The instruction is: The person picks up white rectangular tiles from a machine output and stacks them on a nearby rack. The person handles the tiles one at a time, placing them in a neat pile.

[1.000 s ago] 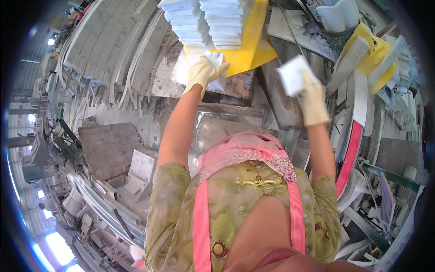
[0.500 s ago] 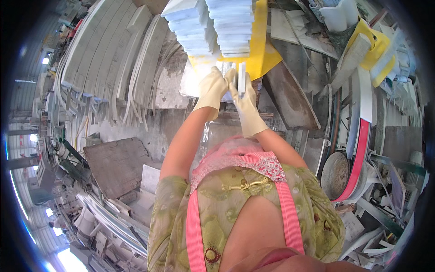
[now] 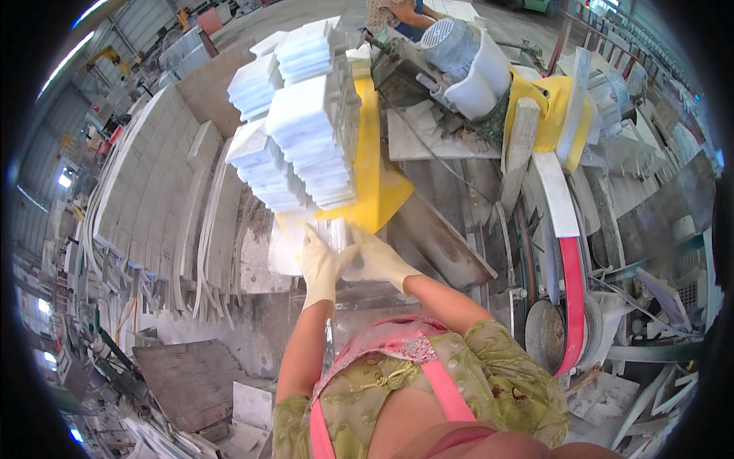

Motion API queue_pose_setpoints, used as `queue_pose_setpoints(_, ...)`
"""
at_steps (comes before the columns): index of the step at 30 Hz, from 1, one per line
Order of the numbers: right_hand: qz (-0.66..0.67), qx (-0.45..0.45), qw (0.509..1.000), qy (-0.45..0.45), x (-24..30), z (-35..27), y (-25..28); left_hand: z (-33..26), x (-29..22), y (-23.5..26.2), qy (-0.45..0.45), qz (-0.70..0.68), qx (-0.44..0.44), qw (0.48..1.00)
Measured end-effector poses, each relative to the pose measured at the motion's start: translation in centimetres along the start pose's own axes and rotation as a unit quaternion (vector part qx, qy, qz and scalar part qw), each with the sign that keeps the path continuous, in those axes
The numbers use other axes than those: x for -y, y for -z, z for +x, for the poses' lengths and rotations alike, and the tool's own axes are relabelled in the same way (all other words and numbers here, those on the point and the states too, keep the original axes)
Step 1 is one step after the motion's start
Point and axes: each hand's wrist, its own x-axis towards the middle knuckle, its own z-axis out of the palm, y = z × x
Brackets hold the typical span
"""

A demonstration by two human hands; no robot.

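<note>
Both hands wear cream rubber gloves and reach forward to the near foot of the tall stacks. A short row of white stone tiles [image 3: 330, 231] stands between them, edges up. My left hand [image 3: 319, 264] presses against the left side of this row, fingers pointing forward. My right hand [image 3: 380, 260] closes on the right side, its thumb toward the left glove. The gloves cover part of the tiles. Right behind them rise tall stacks of white stone tiles [image 3: 310, 126]. Under and beside the stacks lies a yellow sheet [image 3: 369, 168].
Long grey-white stone strips [image 3: 145, 180] lean at the left. A machine with a ribbed motor [image 3: 449, 42] stands beyond the stacks at right, near another person [image 3: 394, 15]. A red-and-white belt [image 3: 571, 298] runs round a wheel at right. A board [image 3: 183, 382] lies lower left.
My view has tilted up and shifted, bringing the stack tops, the machine and another person into sight. A white strip that stood apart beside my right fingers no longer shows separately.
</note>
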Motion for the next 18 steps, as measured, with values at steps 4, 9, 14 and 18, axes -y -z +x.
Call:
queue_pose_setpoints(4,0.001,0.096,0.995,0.018,-1.5,1.9,2.4,0.1,-0.7,0.4,0.06,0.008,0.033,0.998)
queue_pose_setpoints(9,-0.03,0.096,0.993,0.067,-2.4,4.3,2.3,0.7,-1.2,0.8,0.097,0.039,0.061,0.993)
queue_pose_setpoints(14,-0.001,0.053,0.992,0.117,-3.2,4.2,1.6,1.1,-1.8,0.3,0.122,0.048,0.041,0.991)
queue_pose_setpoints(18,-0.021,0.041,0.993,0.109,-2.4,3.5,2.2,1.1,-2.7,0.3,0.139,0.044,0.032,0.989)
